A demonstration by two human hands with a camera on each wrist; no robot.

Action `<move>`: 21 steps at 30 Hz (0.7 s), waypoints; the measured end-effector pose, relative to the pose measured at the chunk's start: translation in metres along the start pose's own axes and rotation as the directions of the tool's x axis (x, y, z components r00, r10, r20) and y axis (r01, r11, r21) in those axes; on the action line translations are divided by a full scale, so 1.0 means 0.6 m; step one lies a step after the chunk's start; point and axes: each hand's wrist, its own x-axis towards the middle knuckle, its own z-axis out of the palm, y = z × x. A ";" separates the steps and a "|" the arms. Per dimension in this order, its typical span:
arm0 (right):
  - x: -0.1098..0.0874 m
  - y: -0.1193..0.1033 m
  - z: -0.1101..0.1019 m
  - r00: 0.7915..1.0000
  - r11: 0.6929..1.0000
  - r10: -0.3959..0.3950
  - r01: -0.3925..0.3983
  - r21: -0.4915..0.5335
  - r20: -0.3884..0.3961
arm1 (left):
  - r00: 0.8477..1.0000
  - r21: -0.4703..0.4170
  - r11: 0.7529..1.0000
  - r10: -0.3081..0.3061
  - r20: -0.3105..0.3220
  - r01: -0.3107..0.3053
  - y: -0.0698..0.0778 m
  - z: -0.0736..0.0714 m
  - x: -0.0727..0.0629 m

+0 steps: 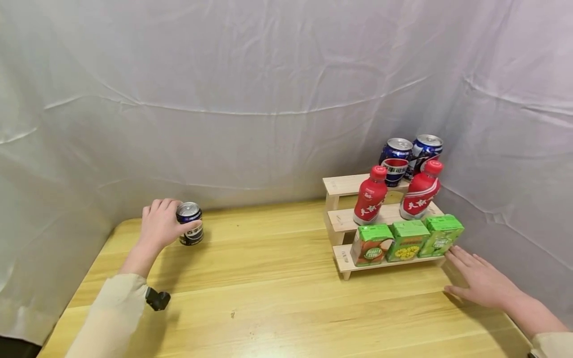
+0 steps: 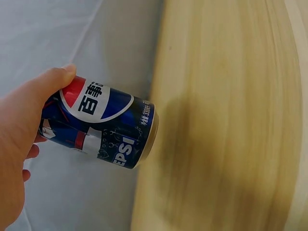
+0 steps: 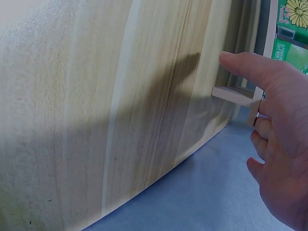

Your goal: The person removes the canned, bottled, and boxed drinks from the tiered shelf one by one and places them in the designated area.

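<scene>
A dark blue Pepsi can (image 1: 190,229) is gripped near its top by my left hand (image 1: 161,223), at the back left of the table. In the left wrist view the thumb lies along the side of the can (image 2: 98,122), whose base points toward the wooden surface. My right hand (image 1: 481,278) is at the front right corner of a three-step wooden rack (image 1: 342,185), fingers extended and holding nothing. Its fingertips are right at the lowest step, beside a green juice carton (image 1: 442,234). The right wrist view shows a rack leg (image 3: 232,95) just beyond the thumb.
Two more juice cartons (image 1: 372,244) stand on the lowest step. Two red bottles (image 1: 370,196) occupy the middle step, and two blue Pepsi cans (image 1: 396,161) the top one. Grey cloth (image 1: 268,99) hangs behind and beside the wooden table (image 1: 277,278).
</scene>
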 end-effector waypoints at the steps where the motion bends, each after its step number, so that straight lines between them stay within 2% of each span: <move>1: 0.000 0.000 0.000 1.000 1.000 0.001 -0.001 0.002 0.001 | 1.000 -0.003 1.000 -0.006 0.001 0.006 -0.004 0.002 -0.001; 13: 0.001 -0.003 -0.002 1.000 1.000 0.021 -0.021 0.012 0.008 | 0.999 -0.016 0.999 -0.046 0.027 0.046 -0.029 0.021 -0.001; 21: 0.000 -0.005 -0.001 1.000 1.000 0.004 -0.004 -0.001 -0.019 | 0.997 -0.024 0.998 -0.063 0.043 0.064 -0.039 0.029 -0.003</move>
